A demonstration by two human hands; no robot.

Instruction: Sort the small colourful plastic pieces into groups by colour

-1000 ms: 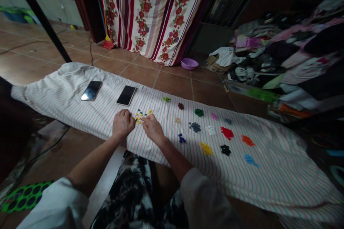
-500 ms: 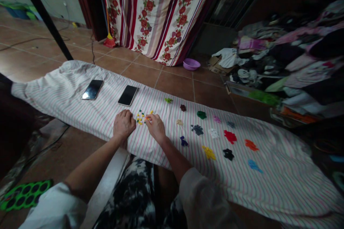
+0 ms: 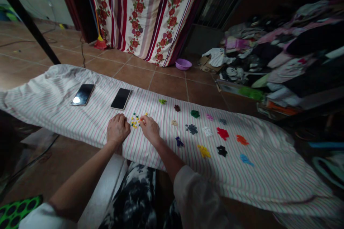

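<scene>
My left hand (image 3: pixel 118 128) rests on the striped cloth (image 3: pixel 96 121), knuckles up and fingers curled under, so whatever may be inside is hidden. Just right of it lies a loose cluster of small yellow and dark green pieces (image 3: pixel 134 126). Over the cluster's right side, my right hand (image 3: pixel 149 127) pinches thumb and fingers together. A speck of orange shows at those fingertips, seemingly a small piece. Farther right, small pieces sit in piles sorted by colour, among them a yellow pile (image 3: pixel 204 151), a dark grey pile (image 3: pixel 191 129) and an orange pile (image 3: pixel 242 140).
Two phones, a left phone (image 3: pixel 83 94) and a right phone (image 3: pixel 121 98), lie beyond my left hand. Past the cloth's far edge, a purple basin (image 3: pixel 183 64) stands on the tiled floor near a floral curtain (image 3: pixel 142 14). Heaped clothes (image 3: pixel 268 43) fill the right background.
The whole scene has shifted left as my head turned slightly right. Both hands stay beside the yellow and green cluster, with the right fingertips still pinched at its right side.
</scene>
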